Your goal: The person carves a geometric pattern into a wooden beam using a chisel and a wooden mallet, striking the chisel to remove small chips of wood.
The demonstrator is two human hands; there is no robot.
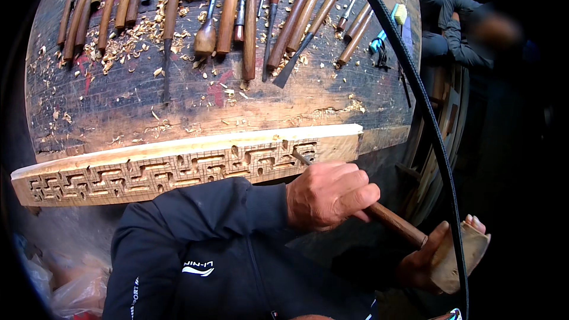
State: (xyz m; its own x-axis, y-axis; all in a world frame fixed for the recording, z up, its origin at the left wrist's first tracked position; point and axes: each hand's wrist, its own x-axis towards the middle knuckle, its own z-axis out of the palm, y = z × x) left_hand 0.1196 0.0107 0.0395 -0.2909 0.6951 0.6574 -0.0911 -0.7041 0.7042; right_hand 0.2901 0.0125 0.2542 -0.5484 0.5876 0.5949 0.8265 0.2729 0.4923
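I see the carved board [184, 169] lying along the near edge of the worktop [204, 109], from its left corner to short of the right. The left hand [332, 195] is closed around a chisel [395, 223], blade at the carving near the board's right end. Rightmost, I see the right hand [424, 259] gripping a wooden block [471, 252].

A dark navy, long-sleeved fabric jacket [296, 281], with a thin lengthwise line down its front; a white curved emblem [197, 269] on the chest; small white lettering [136, 298] on the left sleeve [222, 201], its plain cuff ending at the bare left hand [329, 195]
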